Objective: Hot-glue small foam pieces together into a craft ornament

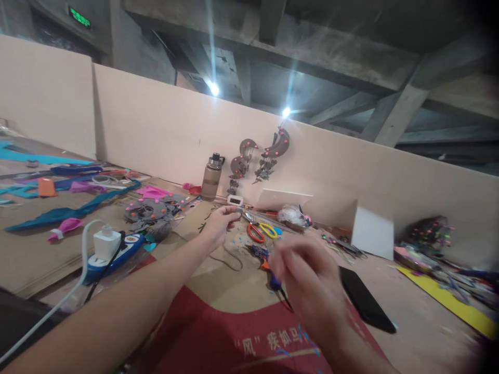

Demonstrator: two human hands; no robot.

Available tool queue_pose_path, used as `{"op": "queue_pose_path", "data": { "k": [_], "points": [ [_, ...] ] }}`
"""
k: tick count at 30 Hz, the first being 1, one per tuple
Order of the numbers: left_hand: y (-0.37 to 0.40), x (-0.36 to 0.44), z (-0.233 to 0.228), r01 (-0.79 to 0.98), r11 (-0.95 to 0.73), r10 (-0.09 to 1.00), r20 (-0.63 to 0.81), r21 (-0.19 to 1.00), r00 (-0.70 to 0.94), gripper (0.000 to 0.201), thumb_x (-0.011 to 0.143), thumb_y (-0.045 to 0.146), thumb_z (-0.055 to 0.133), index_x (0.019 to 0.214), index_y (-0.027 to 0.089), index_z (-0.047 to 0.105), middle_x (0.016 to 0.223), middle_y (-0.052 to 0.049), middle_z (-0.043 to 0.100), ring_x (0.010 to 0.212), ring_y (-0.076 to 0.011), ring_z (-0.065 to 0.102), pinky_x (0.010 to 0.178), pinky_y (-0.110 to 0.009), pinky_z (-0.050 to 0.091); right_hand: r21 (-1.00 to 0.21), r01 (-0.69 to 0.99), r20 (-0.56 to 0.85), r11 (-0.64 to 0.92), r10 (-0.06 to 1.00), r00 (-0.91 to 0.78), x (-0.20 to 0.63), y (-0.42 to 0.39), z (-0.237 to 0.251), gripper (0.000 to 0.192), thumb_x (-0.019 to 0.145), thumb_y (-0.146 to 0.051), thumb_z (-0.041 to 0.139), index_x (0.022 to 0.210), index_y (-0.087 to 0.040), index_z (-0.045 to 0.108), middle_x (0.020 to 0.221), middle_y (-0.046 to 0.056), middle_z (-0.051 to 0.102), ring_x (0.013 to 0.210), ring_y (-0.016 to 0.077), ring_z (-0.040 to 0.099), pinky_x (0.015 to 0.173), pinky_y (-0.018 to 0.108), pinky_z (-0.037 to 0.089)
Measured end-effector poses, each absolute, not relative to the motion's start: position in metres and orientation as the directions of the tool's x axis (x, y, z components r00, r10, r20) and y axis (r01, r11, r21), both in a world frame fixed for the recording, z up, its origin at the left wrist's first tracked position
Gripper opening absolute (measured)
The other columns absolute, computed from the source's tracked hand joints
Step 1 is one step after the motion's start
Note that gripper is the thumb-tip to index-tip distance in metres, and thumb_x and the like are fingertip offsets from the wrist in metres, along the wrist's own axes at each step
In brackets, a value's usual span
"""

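Note:
My left hand (223, 224) reaches out over the brown board (210, 293), its thumb and fingers pinched together. A small greyish bit shows at its fingertips, too small to name. My right hand (307, 280) is nearer to me, curled and blurred by motion; whatever its fingers hold is hidden. Just beyond the left fingertips lie scissors (255, 234) with one red and one yellow handle. A blue glue gun (274, 282) with an orange trigger lies beside my right hand and is partly covered by it. A grey cord (230, 266) curves across the board below my left hand.
At the back stand a bottle (211, 179) and a small white display (235, 200). Grey felt pieces (146, 210) with pink dots and a power strip (117, 254) with a white charger lie left. A black phone (366, 298) and yellow sheet (448, 301) are right.

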State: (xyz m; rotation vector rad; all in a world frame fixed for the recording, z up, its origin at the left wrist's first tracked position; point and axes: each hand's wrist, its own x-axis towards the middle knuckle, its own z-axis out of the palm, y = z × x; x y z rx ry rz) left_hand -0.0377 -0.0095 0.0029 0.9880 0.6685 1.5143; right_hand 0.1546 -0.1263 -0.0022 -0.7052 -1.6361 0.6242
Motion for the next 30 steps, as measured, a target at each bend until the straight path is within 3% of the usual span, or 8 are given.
{"op": "queue_pose_path", "data": {
  "k": [5,10,14,22,26,30],
  "points": [
    [-0.026,-0.023,0.005,-0.428,-0.228,0.948,0.3,0.875,0.109,0.029,0.061,0.021,0.075,0.086,0.014,0.065,0.079,-0.002,0.063,0.065,-0.0082,0.055,0.057,-0.021,0.038,-0.832,0.178,0.544,0.525,0.836,0.077,0.128,-0.094,0.036,0.02,0.08,-0.036,0.056,0.09,-0.02,0.06,0.08,0.001,0.061,0.07,0.0134,0.055,0.063,0.026,0.044],
    [-0.041,-0.01,0.006,-0.333,-0.231,0.938,0.3,0.914,0.172,0.034,0.062,0.021,0.075,0.092,0.014,0.062,0.079,-0.003,0.063,0.065,-0.0099,0.055,0.056,-0.022,0.038,-0.854,0.254,0.477,0.454,0.878,0.035,0.138,-0.078,0.017,0.026,0.08,-0.04,0.053,0.094,-0.019,0.059,0.075,0.001,0.059,0.066,0.0144,0.052,0.059,0.027,0.041],
    [-0.048,-0.005,0.004,-0.252,-0.25,0.928,0.306,0.935,0.214,0.034,0.062,0.022,0.075,0.092,0.014,0.063,0.081,-0.004,0.064,0.068,-0.0114,0.056,0.058,-0.023,0.04,-0.851,0.282,0.458,0.443,0.889,-0.012,0.143,-0.077,0.009,0.022,0.081,-0.04,0.053,0.084,-0.019,0.058,0.071,-0.001,0.057,0.059,0.0121,0.048,0.056,0.025,0.038],
    [-0.052,-0.003,-0.001,-0.232,-0.247,0.906,0.309,0.941,0.288,0.024,0.071,0.039,0.067,0.075,0.015,0.064,0.067,-0.002,0.06,0.059,-0.0108,0.052,0.056,-0.023,0.037,-0.884,0.272,0.404,0.381,0.914,0.035,0.144,-0.075,0.008,0.019,0.076,-0.038,0.055,0.07,-0.02,0.055,0.054,-0.004,0.049,0.05,0.0113,0.041,0.05,0.025,0.035],
    [-0.052,-0.004,0.0,-0.156,-0.274,0.91,0.309,0.949,0.277,0.021,0.07,0.035,0.068,0.073,0.015,0.063,0.063,0.0,0.059,0.055,-0.0091,0.048,0.055,-0.023,0.035,-0.905,0.216,0.382,0.366,0.923,0.04,0.142,-0.077,0.01,0.021,0.077,-0.04,0.054,0.074,-0.019,0.056,0.059,-0.003,0.051,0.05,0.0109,0.042,0.048,0.024,0.035],
    [-0.053,-0.004,0.002,-0.258,-0.205,0.936,0.266,0.944,0.23,0.021,0.067,0.032,0.07,0.075,0.015,0.06,0.063,0.0,0.058,0.056,-0.0093,0.051,0.055,-0.023,0.037,-0.903,0.194,0.393,0.384,0.919,0.012,0.14,-0.077,0.006,0.025,0.079,-0.042,0.051,0.085,-0.019,0.056,0.071,0.0,0.057,0.055,0.0115,0.047,0.049,0.024,0.038]
  ]
}}
